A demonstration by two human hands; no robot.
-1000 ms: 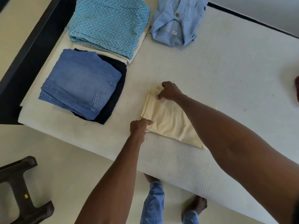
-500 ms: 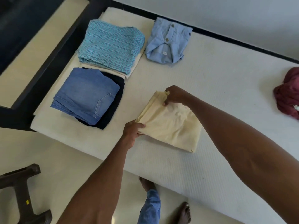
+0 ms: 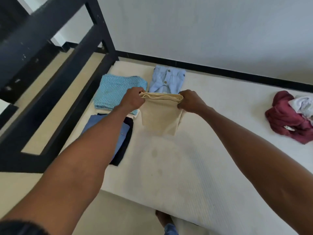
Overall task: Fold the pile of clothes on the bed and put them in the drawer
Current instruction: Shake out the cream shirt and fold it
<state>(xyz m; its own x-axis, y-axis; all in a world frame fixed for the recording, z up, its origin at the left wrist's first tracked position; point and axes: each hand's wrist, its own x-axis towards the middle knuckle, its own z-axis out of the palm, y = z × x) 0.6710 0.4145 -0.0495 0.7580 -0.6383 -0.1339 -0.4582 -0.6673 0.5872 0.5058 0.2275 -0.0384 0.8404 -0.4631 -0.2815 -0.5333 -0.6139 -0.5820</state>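
**Two hands lift one folded cream garment above the bed**

Both hands pinch the top fold of a pale cream folded cloth garment: the left hand grips its left upper corner, the right hand its right upper corner, fingers curled over the layered edge. Held this way, the garment hangs straight down between them, clear of the mattress, so the layers stay aligned; my guess is that it is being carried toward the folded stacks.

Just beyond the hands, near the far left corner of the white mattress bed, lie the folded pieces. I count four visible: one turquoise zigzag-patterned folded cloth, one light blue buttoned folded shirt beside it, one blue denim folded garment along the left edge, and one dark navy folded piece beneath it. A thin cream layer seems to lie under the turquoise cloth.

Well apart, at the right edge, one unfolded heap remains: a crumpled maroon garment with a white cloth on it. No drawer is in view.
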